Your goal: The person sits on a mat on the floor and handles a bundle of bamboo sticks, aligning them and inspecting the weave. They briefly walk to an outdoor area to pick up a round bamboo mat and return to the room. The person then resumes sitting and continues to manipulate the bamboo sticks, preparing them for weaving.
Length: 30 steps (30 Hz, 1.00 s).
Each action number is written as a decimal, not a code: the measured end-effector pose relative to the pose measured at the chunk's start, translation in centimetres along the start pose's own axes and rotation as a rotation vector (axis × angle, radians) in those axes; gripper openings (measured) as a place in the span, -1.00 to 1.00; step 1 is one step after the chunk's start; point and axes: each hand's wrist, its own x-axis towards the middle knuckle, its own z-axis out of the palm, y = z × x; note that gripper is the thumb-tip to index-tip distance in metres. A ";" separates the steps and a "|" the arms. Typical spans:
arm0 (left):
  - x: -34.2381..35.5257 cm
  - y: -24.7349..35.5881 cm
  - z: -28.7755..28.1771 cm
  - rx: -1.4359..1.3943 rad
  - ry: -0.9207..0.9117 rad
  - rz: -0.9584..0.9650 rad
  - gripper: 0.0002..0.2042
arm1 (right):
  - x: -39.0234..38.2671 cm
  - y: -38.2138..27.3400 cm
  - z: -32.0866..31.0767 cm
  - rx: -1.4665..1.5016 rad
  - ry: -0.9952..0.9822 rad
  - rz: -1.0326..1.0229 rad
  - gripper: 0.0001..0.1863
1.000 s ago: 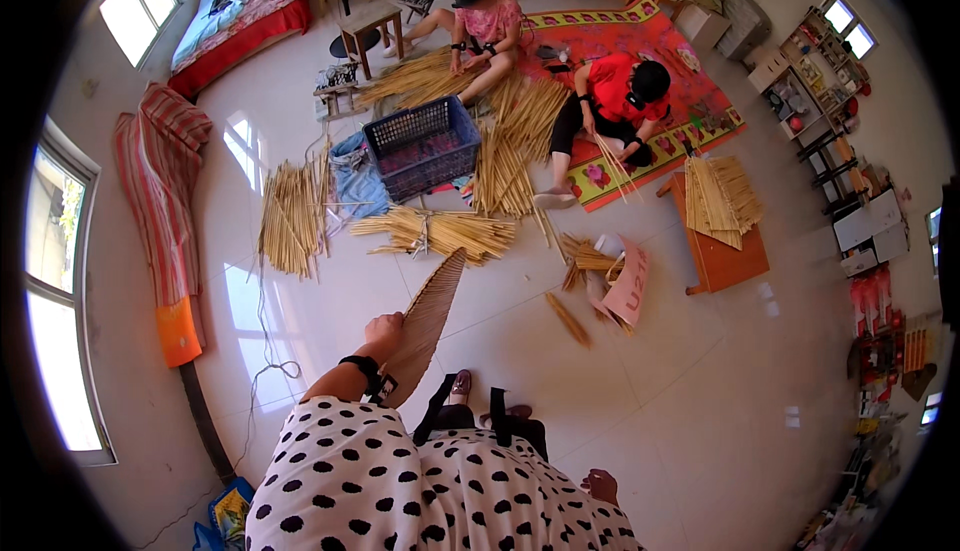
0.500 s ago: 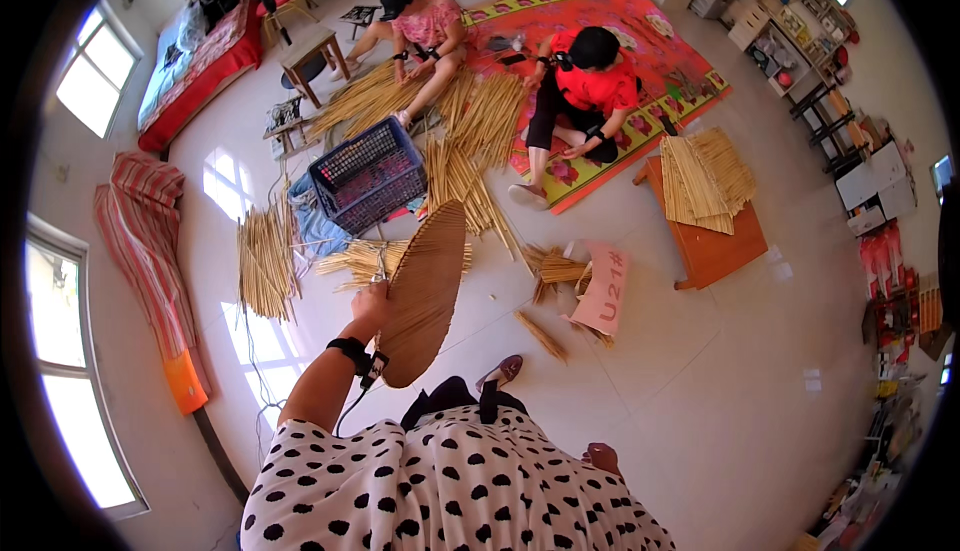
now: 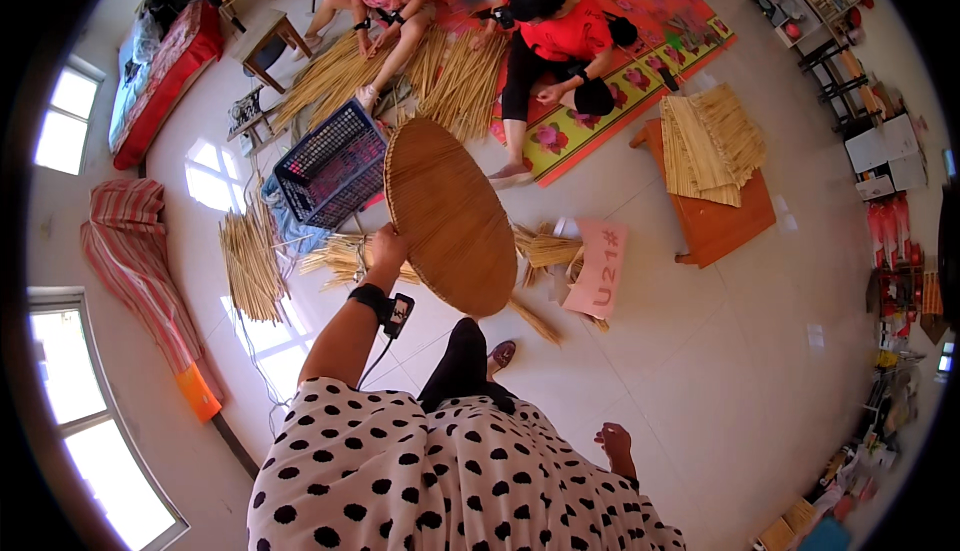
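Pinching the left edge of one brown oval panel [image 3: 452, 216], the left hand [image 3: 389, 249] carries it at one side only, so it reaches out to the right of this grip. Because of this one-sided hold, it could tilt or slip; a low swing could knock it on one blue crate [image 3: 350, 191], beyond the grip. Lower right of the grip is one right hand [image 3: 615, 445], fingers loosely bent, nothing seen inside. To the right I count one pink sheet [image 3: 596, 271] and one orange table [image 3: 705, 233]; beyond, two seated people [image 3: 560, 36].
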 end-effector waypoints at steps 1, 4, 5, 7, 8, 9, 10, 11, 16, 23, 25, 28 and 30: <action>1.3 -1.1 1.5 -0.117 -0.014 -0.066 -0.70 | -0.6 -0.4 0.2 -0.042 -0.022 0.044 -0.74; 4.9 -2.2 7.1 -0.322 -0.030 -0.160 -0.77 | -2.1 -1.4 0.6 0.026 -0.049 0.080 -0.75; 5.8 -2.3 9.0 -0.408 -0.047 -0.203 -0.78 | -3.5 -3.1 1.0 0.064 -0.045 0.121 -0.76; 6.6 -1.8 11.5 -0.564 -0.079 -0.308 -0.82 | -4.8 -6.0 1.5 -0.068 -0.059 0.113 -0.72; 7.0 -0.9 12.4 -0.631 -0.099 -0.358 -0.83 | -4.9 -7.4 1.9 -0.101 -0.032 0.118 -0.71; 7.3 0.0 13.4 -0.697 -0.117 -0.410 -0.85 | -5.0 -8.9 2.2 -0.136 -0.006 0.122 -0.69; 7.1 1.2 13.8 -0.785 -0.123 -0.495 -0.85 | -5.1 -10.3 2.6 -0.134 0.009 0.106 -0.69; 7.4 1.5 14.5 -0.804 -0.125 -0.538 -0.85 | -5.0 -11.9 3.0 -0.131 0.022 0.084 -0.69; 7.8 4.0 16.7 -0.848 -0.116 -0.687 -0.85 | -3.3 -14.5 5.0 -0.082 -0.035 -0.165 -0.71; 8.5 3.4 17.7 -0.944 -0.229 -0.740 -0.87 | -3.2 -15.0 5.6 -0.087 -0.017 -0.069 -0.71; 8.8 3.3 18.0 -0.946 -0.239 -0.724 -0.87 | -3.7 -14.3 5.6 -0.054 -0.003 0.003 -0.70; 9.4 3.3 18.4 -0.888 -0.256 -0.726 -0.87 | -4.4 -13.4 5.8 -0.118 -0.006 0.142 -0.67; 9.7 3.5 18.6 -0.875 -0.262 -0.718 -0.86 | -4.8 -12.6 5.9 -0.107 -0.015 0.209 -0.64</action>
